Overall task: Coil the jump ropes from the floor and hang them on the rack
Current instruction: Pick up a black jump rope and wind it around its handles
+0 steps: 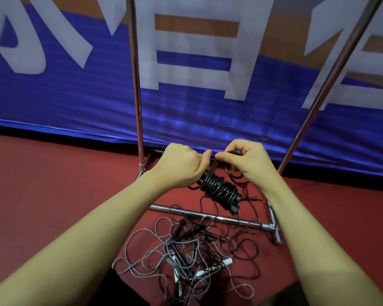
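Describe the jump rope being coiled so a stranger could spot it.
Start at the chrome rack before the blue banner. Above its base bar, both hands grip one black jump rope. Unlike the loose tangle below, it is tightly wound around its handles.

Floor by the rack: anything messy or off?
Yes. Loose jump ropes lie in a tangled heap on the red floor, some draped over the rack base bar. Both hands hold one wound black rope bundle.

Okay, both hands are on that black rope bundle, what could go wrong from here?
1. A loose strand trails from the coiled bundle into the tangled ropes on the floor; lifting may drag them along.
2. That strand crosses the rack's base bar and might snag.
3. If the right hand lets go of the end it pinches, the wraps may loosen.
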Demonstrator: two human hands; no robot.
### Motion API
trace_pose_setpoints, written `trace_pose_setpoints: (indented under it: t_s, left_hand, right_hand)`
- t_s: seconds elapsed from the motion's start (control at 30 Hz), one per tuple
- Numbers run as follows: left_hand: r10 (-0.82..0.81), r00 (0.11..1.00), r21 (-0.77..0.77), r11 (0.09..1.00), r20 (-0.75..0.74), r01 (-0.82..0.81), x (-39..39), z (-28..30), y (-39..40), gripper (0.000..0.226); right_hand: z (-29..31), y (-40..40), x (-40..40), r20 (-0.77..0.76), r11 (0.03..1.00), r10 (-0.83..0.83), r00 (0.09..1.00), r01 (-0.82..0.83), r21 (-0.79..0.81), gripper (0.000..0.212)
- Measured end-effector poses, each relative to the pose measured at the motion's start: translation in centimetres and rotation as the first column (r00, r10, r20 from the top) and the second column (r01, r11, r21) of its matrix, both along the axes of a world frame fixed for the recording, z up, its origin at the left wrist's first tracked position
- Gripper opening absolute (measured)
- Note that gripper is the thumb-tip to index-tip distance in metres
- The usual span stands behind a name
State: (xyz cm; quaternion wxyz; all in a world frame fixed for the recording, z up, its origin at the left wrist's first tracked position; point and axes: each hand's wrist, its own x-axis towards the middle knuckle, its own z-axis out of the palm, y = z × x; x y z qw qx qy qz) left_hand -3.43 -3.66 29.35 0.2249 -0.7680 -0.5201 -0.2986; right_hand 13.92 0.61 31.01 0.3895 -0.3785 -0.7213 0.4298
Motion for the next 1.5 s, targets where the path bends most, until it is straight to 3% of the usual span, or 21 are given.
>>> trace_pose_setpoints:
  t_s: [0.13,0.23,0.33,0.4,0.5,0.6,0.67,0.77,0.93,1.03,1.17,1.37,1.5]
  left_hand:
    - [-0.083,0.986,-0.074,0.993,0.142,0.094,0.6,1.2,-1.1,0.05]
    - [0.002,0.91,-0.286,0.95,0.414,0.128,0.9,2.2,-1.5,0.058]
    - [0.037,0.631,-0.3,0.9,0.775,0.316,0.9,2.7,-1.5,0.064]
    - [0.095,0.418,-0.254,0.904,0.904,0.344,1.1,3.0,-1.3,0.064]
    - [0.268,0.187,-0.309,0.918,0.945,0.249,1.7,3.6,-0.4,0.071]
    - [0.373,0.074,-0.38,0.908,0.925,0.176,1.3,3.2,0.6,0.07]
    - [0.402,0.086,-0.411,0.901,0.911,0.141,0.7,2.6,0.9,0.067]
    - [0.461,0.181,-0.475,0.879,0.868,0.037,0.1,1.6,1.6,0.065]
    - [0.564,0.362,-0.562,0.818,0.742,-0.124,-0.9,0.7,2.4,0.033]
    - [0.618,0.403,-0.6,0.778,0.675,-0.187,-1.2,0.6,2.6,0.037]
    - [0.661,0.382,-0.608,0.748,0.646,-0.265,-1.2,0.8,2.4,0.052]
    - [0.724,0.565,-0.538,0.681,0.395,-0.497,-1.2,-0.1,2.3,0.05]
    - [0.718,0.664,-0.45,0.674,0.212,-0.585,-1.5,-0.5,2.2,0.049]
  right_hand:
    - [-0.2,0.3,0.2,-0.075,0.999,0.011,0.997,-0.015,-0.047,0.022]
    - [-0.2,0.3,0.0,-0.174,0.995,0.028,0.984,-0.044,-0.09,0.02]
    - [-0.2,0.2,-0.2,-0.274,0.986,0.06,0.96,-0.1,-0.135,0.021]
    - [-0.4,0.1,-0.4,-0.288,0.983,0.104,0.952,-0.142,-0.115,0.022]
    - [-0.7,0.0,-0.9,-0.209,0.982,0.132,0.969,-0.156,-0.104,0.024]
    - [-1.1,-0.3,-1.5,-0.147,0.964,0.223,0.964,-0.241,-0.117,0.024]
    - [-1.2,-0.7,-1.9,-0.096,0.952,0.271,0.958,-0.282,-0.118,0.022]
    - [-1.1,-1.4,-2.5,-0.042,0.936,0.331,0.943,-0.334,-0.111,0.019]
    - [-0.8,-2.5,-3.3,-0.049,0.906,0.391,0.919,-0.394,-0.156,0.017]
    - [-0.4,-3.1,-3.5,-0.084,0.882,0.41,0.908,-0.418,-0.219,0.017]
    - [-0.3,-3.5,-3.6,-0.03,0.877,0.421,0.906,-0.415,-0.243,0.014]
    - [-0.6,-3.7,-3.2,0.16,0.907,0.408,0.899,-0.38,-0.18,0.021]
    - [0.1,-3.5,-2.6,0.206,0.918,0.395,0.895,-0.38,-0.112,0.018]
